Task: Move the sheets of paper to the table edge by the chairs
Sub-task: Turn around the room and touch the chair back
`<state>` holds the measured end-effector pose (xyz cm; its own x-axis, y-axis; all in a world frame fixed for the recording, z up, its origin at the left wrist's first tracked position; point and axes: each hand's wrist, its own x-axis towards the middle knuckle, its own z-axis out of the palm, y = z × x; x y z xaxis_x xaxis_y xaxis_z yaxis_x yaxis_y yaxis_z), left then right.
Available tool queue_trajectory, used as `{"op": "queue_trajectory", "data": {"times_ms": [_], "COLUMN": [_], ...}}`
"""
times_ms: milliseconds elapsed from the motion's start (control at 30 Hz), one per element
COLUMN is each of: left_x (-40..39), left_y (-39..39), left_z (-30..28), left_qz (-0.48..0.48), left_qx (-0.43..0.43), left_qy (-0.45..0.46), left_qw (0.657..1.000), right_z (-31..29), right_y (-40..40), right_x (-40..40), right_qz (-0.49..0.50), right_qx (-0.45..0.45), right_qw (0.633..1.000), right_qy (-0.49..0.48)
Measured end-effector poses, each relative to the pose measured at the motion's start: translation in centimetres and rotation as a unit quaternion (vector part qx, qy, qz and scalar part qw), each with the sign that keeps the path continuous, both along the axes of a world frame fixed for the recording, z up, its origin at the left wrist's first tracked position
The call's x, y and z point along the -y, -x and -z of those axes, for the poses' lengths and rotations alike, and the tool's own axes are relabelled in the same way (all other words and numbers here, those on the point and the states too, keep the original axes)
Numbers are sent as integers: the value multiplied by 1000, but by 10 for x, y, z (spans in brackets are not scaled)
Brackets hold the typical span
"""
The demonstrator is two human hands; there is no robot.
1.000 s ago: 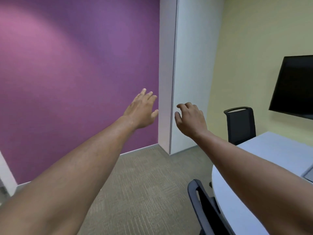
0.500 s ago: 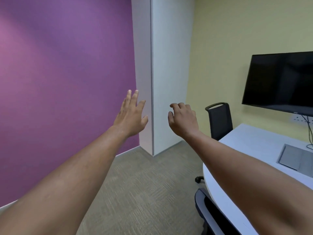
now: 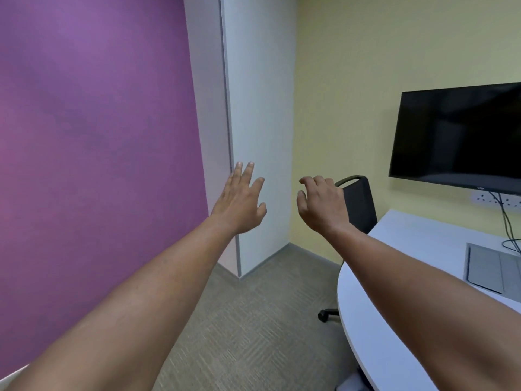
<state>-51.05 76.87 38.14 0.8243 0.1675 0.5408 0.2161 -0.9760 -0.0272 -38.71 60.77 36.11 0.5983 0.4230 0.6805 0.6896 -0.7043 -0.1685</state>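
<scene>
**No paper in sight, both hands empty in the air**

No sheets of paper show anywhere in view, so where they lie cannot be told. The table (image 3: pixel 400 320), white, smooth and round-edged, serves as landmark; the part of it in view carries only a flat grey panel (image 3: pixel 490 272) set into it at the far right. A black mesh-backed chair (image 3: pixel 359 204) stands at its far rim. Left of the table, over the ribbed carpet (image 3: pixel 253 328), the left hand (image 3: pixel 239 201) is spread flat and the right hand (image 3: pixel 321 204) loosely curled, apart from each other and gripping nothing. The likely risk: thin sheets are limp and slippery, and could slide off the slick rounded edge or crease under a hasty pinch. Cables (image 3: pixel 507 221) hang from the dark screen (image 3: pixel 459 136) behind the table and could snag.
</scene>
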Motion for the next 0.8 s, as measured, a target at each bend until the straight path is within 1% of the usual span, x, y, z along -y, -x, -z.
{"op": "queue_trajectory", "data": {"times_ms": [267,433,800], "left_x": [-24,-34,-90], "left_y": [-94,-156,-288], "left_z": [4,19,38], "left_qz": [56,81,174], "left_qx": [9,-24,-41], "left_qy": [-9,0,-28], "left_qw": [998,996,984], "right_z": [1,15,32], "right_y": [-73,-117,-210], "right_x": [-17,-27,-58], "right_qz": [42,69,172], "right_qx": [1,3,-1], "right_qw": [999,998,985], "right_qy": [-9,-16,-32]}}
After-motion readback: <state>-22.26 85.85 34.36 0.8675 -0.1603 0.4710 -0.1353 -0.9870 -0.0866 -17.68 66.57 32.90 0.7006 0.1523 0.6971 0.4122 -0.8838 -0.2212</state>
